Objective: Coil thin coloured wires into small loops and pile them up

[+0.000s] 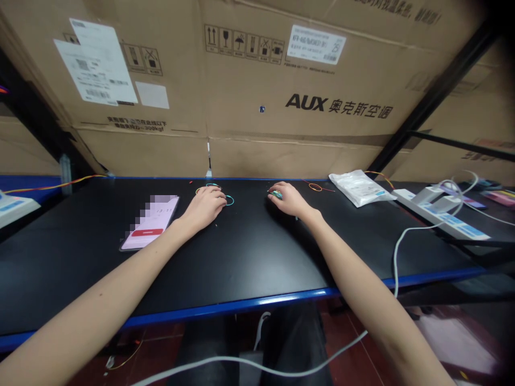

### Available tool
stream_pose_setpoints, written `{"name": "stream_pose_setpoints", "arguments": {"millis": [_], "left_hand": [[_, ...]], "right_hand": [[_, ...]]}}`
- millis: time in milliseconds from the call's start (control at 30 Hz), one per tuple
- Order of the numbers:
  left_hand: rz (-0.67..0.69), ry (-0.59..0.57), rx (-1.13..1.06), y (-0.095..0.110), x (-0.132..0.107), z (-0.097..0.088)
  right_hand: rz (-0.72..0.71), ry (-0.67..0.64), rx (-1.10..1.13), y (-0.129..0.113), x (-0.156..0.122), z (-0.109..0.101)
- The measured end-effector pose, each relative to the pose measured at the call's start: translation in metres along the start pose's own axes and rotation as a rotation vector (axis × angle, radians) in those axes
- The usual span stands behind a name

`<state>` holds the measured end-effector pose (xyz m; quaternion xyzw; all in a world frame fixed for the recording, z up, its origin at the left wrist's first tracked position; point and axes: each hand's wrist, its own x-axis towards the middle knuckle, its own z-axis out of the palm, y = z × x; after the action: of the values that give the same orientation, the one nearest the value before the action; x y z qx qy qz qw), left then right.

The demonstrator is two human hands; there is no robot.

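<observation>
My left hand [203, 208] lies palm down on the black desk [249, 257], curled over loops of thin yellow and teal wire [229, 200]. Whether its fingers grip the wire, I cannot tell. My right hand [287, 199] rests a little farther right, its fingertips closed on a small bunch of teal wire [276, 194]. A loop of thin orange wire [316, 187] lies just beyond those fingers, apart from them. Between the hands, the desk surface is bare.
A phone [149, 222] with a pixelated screen lies left of my left hand. At right are a white plastic bag [360, 187] and a white power strip [440, 213] with plugs and cables. Large cardboard boxes [281, 91] stand behind the desk.
</observation>
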<state>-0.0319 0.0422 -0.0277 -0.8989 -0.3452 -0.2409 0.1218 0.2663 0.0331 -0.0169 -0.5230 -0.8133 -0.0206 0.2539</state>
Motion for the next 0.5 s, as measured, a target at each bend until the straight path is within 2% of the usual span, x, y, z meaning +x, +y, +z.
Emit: {"name": "stream_pose_setpoints", "arguments": {"millis": [100,267,333,400,500], "left_hand": [[0.014,0.064,0.045,0.001,0.001,-0.002],[-0.072,0.324,0.108,0.001,0.005,-0.015],[-0.126,0.384,0.144,-0.003,0.004,-0.020],[-0.165,0.371,0.174,-0.009,0.003,-0.022],[-0.205,0.277,0.205,-0.018,-0.001,-0.022]], "right_hand": [[-0.001,-0.008,-0.002,0.000,0.000,0.000],[0.002,-0.022,-0.020,-0.001,0.000,-0.001],[0.002,-0.020,-0.024,0.000,0.000,-0.001],[0.001,-0.016,-0.025,0.000,0.000,0.000],[-0.003,-0.019,-0.018,0.000,0.000,0.000]]}}
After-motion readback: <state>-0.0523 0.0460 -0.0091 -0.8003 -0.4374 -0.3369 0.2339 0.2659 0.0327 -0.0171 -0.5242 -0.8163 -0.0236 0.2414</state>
